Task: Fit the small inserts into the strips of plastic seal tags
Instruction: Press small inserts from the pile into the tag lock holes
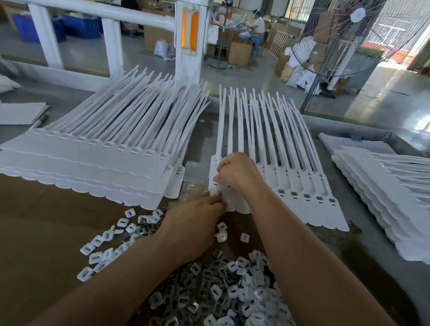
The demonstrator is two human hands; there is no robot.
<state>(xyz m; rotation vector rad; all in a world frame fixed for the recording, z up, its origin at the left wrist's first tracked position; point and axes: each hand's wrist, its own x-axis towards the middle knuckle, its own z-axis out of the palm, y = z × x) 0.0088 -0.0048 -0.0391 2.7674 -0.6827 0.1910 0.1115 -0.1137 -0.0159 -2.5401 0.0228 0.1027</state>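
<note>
Many glossy square inserts (pixel 231 287) heaped near, right hand (pixel 235 172) curled round left end of flat white strip (pixel 305 211), left hand (pixel 195 218) fingers straight, touching its scalloped edge.

To your left, the tall stack of seal tag strips (pixel 87 168) closes that side, and its tails rise toward the white railing (pixel 92 11). Between it and the middle strip stack (pixel 293 180) you have a narrow lane of bare table (pixel 202 143), open up to the far edge. A wider lane lies between the middle stack and the right stack (pixel 390 200). Near you, the pile of inserts (pixel 228 297) covers the centre, and loose inserts (pixel 108 244) are scattered left of it. The brown cardboard (pixel 36 229) at the near left is flat and free. Behind the table, on the right, stands a large fan (pixel 347 40).
</note>
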